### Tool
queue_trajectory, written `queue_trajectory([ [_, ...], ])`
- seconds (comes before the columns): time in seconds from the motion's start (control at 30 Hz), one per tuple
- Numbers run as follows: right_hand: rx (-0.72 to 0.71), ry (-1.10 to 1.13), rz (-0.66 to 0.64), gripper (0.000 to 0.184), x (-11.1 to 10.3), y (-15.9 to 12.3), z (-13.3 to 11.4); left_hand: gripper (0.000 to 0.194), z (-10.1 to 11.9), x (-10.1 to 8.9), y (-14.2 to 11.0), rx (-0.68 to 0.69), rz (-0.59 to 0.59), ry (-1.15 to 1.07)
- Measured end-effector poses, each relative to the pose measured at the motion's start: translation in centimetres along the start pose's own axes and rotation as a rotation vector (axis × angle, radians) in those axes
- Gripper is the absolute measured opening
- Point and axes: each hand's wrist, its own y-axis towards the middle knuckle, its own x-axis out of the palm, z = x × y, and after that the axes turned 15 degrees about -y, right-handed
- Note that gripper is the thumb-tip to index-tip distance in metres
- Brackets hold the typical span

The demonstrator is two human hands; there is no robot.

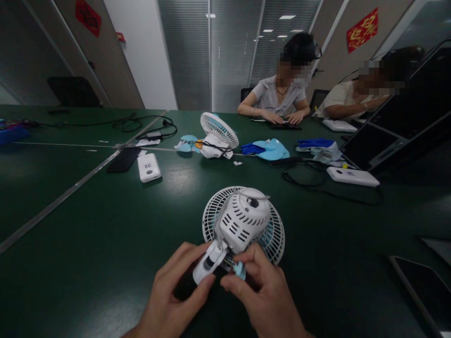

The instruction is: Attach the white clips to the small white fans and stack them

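A white electric fan [243, 220] lies with its grille face down on the green table, its slotted motor housing turned up towards me. My left hand [176, 286] is closed round the white neck piece [207, 265] that sticks out from the housing towards me. Between the thumb and fingers of my right hand [260, 291] is a small light-blue knob [239, 270], held close beside the neck and just below the housing. Whether the knob touches the fan cannot be made out. Pale blue blades show through the grille [278, 239].
Further back stand another white fan [214, 141], loose blue fan blades [271, 150], blue gloves [315, 143] and white power banks [148, 168]. Black cables [310, 180] trail over the table [88, 220]. A dark tablet-like device [423, 286] lies at right. Two people [282, 98] sit opposite.
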Motion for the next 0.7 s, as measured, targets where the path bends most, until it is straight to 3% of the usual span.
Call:
queue_trajectory([
  [0.03,0.045,0.033,0.011,0.029,0.4,-0.2,-0.1,0.042,0.0,-0.1,0.0,0.005,-0.006,0.003],
  [0.1,-0.027,-0.015,0.069,0.03,0.6,-0.2,-0.1,0.044,0.0,-0.2,-0.1,0.02,-0.029,0.0],
  [0.23,-0.556,-0.422,0.388,0.032,-0.7,1.0,-0.1,0.047,-0.2,-0.3,-0.4,0.012,-0.081,-0.029],
  [0.3,-0.669,-0.559,0.418,0.032,-1.4,1.7,-0.4,0.049,-0.2,-0.3,-0.5,0.001,-0.1,-0.058],
  [0.4,-0.684,-0.655,0.401,0.029,-1.9,2.1,-1.0,0.05,-0.3,-0.3,-0.5,0.003,-0.101,-0.09],
  [0.57,-0.73,-0.616,0.467,0.023,-2.5,1.2,-0.6,0.049,-0.2,-0.2,-0.5,-0.02,-0.073,-0.091],
  [0.7,-0.764,-0.563,0.374,0.024,-3.0,0.9,0.1,0.049,-0.2,-0.3,-0.6,-0.024,-0.101,-0.1],
])
